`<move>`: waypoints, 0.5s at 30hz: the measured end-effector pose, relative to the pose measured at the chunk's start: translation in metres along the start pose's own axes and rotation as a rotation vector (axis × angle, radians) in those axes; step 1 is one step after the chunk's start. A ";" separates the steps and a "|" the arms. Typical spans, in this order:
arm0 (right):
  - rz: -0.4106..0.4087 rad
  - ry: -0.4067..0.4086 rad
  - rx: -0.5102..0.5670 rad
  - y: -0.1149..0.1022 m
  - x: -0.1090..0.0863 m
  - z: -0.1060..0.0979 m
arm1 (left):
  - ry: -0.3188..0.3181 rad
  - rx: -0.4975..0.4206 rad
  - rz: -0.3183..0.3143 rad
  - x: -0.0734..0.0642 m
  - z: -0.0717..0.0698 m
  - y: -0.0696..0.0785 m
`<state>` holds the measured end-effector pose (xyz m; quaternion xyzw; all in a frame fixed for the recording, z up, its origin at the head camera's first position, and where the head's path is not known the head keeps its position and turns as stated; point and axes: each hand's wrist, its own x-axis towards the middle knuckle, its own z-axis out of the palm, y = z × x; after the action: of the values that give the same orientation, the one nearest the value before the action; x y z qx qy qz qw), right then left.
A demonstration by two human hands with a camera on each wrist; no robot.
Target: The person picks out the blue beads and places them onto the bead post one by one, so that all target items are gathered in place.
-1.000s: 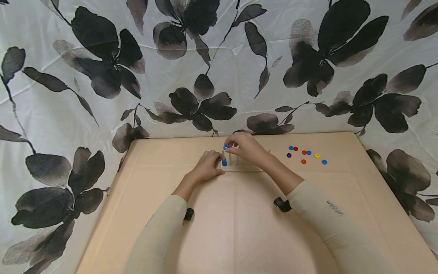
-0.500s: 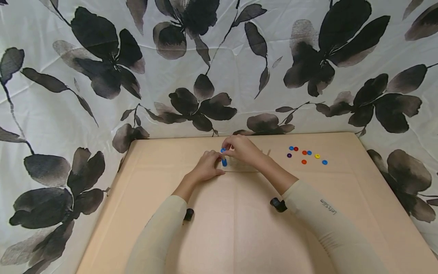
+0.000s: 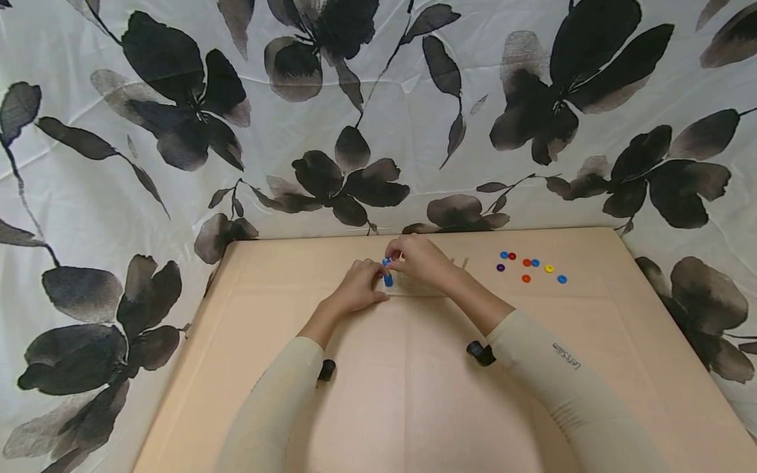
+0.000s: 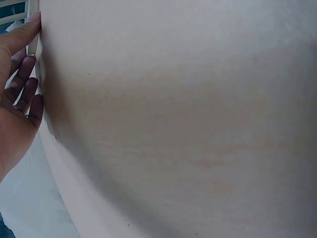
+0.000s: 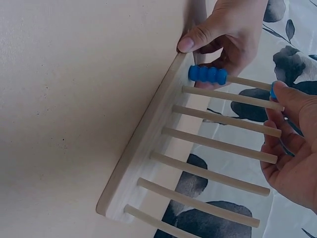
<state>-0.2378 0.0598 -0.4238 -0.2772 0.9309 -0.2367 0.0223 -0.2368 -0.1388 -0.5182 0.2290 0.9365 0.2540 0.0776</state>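
A wooden peg board point(image 5: 143, 144) has a row of upright pegs. Several blue beads point(image 5: 208, 75) sit stacked at the base of its leftmost peg. My left hand point(image 3: 357, 287) holds the board's left end, its thumb point(image 5: 187, 43) against the front edge in the right wrist view. With thumb and fingers, my right hand point(image 3: 420, 261) pinches another blue bead point(image 5: 273, 90) at the top of that same peg, above the stack. The right fingers hide most of this bead. In the left wrist view, the left hand point(image 4: 17, 74) covers part of the board.
Loose beads lie on the table right of the board, among them a yellow bead point(image 3: 549, 269), a purple bead point(image 3: 500, 267) and a red bead point(image 3: 512, 256). Behind the table edge hangs a white floral cloth point(image 3: 437, 151). The tan tabletop point(image 3: 408, 387) stretches toward me.
My right hand has moved a little left and down with the blue bead, bringing it to the leftmost peg's top. In the last half second it barely shifts. My left hand stays put.
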 end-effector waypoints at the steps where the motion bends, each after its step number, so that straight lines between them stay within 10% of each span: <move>1: 0.000 0.000 -0.004 0.000 0.000 0.000 | -0.001 0.002 -0.002 0.000 0.000 0.000; 15: 0.054 0.025 0.034 0.005 -0.011 -0.008 | 0.011 0.017 -0.005 0.000 0.001 0.000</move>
<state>-0.2328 0.0727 -0.4196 -0.2487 0.9341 -0.2553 0.0219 -0.2364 -0.1386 -0.5192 0.2259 0.9396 0.2472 0.0710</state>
